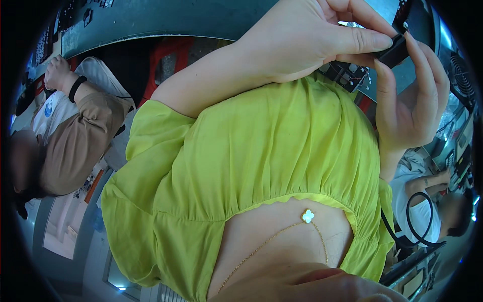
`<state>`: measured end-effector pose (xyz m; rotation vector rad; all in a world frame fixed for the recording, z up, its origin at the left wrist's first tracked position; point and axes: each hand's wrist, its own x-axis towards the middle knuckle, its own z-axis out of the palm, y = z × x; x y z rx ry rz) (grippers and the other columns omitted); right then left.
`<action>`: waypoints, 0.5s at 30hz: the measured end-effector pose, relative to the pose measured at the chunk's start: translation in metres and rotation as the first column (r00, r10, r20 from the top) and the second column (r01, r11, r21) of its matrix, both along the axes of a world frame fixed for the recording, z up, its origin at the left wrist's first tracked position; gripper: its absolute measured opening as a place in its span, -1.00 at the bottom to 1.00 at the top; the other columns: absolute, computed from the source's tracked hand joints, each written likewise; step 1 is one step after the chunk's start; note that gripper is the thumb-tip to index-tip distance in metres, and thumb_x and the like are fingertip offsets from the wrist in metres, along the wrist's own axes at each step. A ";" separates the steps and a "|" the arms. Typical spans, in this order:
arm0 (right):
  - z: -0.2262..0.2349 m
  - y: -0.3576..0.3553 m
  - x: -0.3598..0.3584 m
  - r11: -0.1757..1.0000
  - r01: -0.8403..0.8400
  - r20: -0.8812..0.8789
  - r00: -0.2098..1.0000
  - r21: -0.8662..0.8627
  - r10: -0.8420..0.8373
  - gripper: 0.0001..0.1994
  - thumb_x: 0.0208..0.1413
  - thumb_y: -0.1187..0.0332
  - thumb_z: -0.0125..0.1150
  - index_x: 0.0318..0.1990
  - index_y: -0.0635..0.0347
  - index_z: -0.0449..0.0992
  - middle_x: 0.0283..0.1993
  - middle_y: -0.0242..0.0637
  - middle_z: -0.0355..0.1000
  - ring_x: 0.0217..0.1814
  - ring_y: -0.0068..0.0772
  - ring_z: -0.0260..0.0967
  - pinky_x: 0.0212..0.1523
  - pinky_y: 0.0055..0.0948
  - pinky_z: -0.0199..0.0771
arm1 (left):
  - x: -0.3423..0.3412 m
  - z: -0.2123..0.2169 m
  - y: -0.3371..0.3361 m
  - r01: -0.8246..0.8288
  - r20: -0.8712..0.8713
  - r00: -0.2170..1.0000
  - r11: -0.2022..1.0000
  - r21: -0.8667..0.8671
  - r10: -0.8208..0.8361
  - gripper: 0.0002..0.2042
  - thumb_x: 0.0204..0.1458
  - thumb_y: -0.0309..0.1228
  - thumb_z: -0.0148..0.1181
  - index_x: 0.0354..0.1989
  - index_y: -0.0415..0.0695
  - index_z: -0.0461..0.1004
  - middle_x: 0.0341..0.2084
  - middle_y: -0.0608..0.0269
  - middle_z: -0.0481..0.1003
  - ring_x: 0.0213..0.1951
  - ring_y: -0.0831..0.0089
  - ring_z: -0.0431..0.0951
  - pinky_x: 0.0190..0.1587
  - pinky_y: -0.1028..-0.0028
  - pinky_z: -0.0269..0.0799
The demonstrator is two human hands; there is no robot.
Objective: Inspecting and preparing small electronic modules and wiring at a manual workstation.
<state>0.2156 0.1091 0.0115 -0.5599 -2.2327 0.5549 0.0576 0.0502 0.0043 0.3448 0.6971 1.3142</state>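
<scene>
Both hands meet over the table at the upper right, holding a small black rectangular block (394,52). My left hand (329,43) pinches one side of it between thumb and fingers. On its other side, my right hand (415,95) grips the block with thumb and forefinger, the remaining fingers loosely curled. What the block is cannot be made out. Just below my left hand, close to my yellow-green top, lie several small black parts with thin wires (347,75), partly covered by the hand.
The blue-green table (151,22) spans the upper edge, with small dark parts (88,17) at its far left. Beneath it is a red stool (171,65). People sit on both sides: a brown sleeve (83,146) left, a white shirt (415,201) right. A black cable loop (408,219) hangs at right.
</scene>
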 end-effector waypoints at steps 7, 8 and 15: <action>0.000 0.005 0.002 0.988 -0.023 0.087 0.996 0.155 0.010 -0.65 -0.11 0.53 0.30 -0.09 0.21 0.46 -0.10 -0.22 0.38 -0.07 -0.29 0.38 -0.02 -0.43 0.44 | -0.001 0.003 0.000 -0.008 -0.113 0.994 1.000 -0.030 0.004 -0.86 0.04 -0.55 0.10 -0.23 -0.29 0.39 -0.37 0.19 0.43 -0.46 0.65 0.46 -0.39 0.78 0.47; -0.001 0.005 0.001 0.986 -0.023 0.091 0.996 0.162 0.008 -0.66 -0.11 0.53 0.30 -0.09 0.21 0.46 -0.10 -0.22 0.38 -0.07 -0.29 0.38 -0.03 -0.44 0.44 | -0.002 0.002 -0.001 -0.006 -0.140 0.990 0.999 -0.035 0.001 -0.86 0.04 -0.55 0.10 -0.23 -0.29 0.39 -0.38 0.20 0.43 -0.46 0.65 0.46 -0.40 0.79 0.46; -0.009 0.003 0.002 0.982 0.033 0.094 0.994 0.188 -0.051 -0.66 -0.12 0.55 0.29 -0.10 0.21 0.46 -0.10 -0.22 0.39 -0.07 -0.31 0.38 -0.04 -0.45 0.44 | -0.004 0.007 -0.001 0.035 -0.416 0.909 0.999 0.014 -0.026 -0.86 0.03 -0.58 0.10 -0.22 -0.28 0.39 -0.37 0.20 0.43 -0.46 0.66 0.45 -0.41 0.79 0.43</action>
